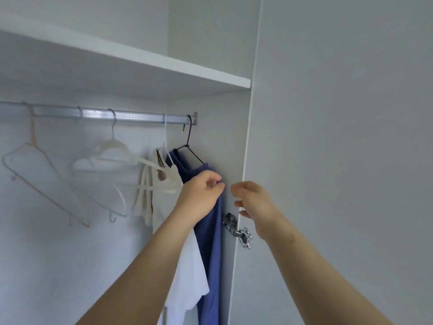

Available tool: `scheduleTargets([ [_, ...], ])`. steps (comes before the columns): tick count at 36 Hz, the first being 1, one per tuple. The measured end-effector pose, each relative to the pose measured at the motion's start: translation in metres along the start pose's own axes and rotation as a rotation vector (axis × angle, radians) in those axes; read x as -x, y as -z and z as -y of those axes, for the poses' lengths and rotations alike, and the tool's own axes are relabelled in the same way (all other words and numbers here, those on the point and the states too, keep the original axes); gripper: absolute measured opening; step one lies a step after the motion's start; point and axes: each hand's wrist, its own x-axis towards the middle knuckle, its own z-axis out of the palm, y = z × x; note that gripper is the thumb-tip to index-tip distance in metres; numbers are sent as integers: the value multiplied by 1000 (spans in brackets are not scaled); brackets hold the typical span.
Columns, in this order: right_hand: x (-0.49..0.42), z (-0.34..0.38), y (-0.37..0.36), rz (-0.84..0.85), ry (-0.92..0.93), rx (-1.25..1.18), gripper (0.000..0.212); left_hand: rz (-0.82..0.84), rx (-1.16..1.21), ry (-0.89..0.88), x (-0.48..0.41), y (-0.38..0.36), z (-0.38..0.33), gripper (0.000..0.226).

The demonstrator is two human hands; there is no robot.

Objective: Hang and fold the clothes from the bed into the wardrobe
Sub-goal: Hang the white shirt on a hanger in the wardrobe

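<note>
A blue garment hangs on a dark wire hanger at the right end of the silver rail inside the wardrobe. My left hand pinches the blue fabric near its shoulder. My right hand hovers just to the right of it, fingers apart, holding nothing. A white garment hangs on a white hanger directly left of the blue one, partly behind my left forearm.
Several bare white hangers hang on the rail to the left. A white shelf runs above the rail. The wardrobe's side panel and a metal door hinge stand right of the blue garment, with the open door beyond.
</note>
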Motion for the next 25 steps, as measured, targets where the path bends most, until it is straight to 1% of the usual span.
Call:
scheduleTargets([
  [5, 54, -34, 34, -30, -126, 9, 14, 81, 128, 69, 62, -39, 1, 11],
  [9, 93, -64, 55, -53, -231, -35, 5, 154, 195, 166, 105, -66, 2, 11],
  [14, 142, -99, 71, -119, -348, -86, 11, 267, 208, 273, 152, -99, 8, 11],
  [18, 179, -131, 73, -171, -454, -133, 13, 410, 186, 355, 186, -124, 22, 16],
  [25, 243, -185, 74, -336, -658, -208, 13, 654, 98, 395, 238, -153, 55, 14],
])
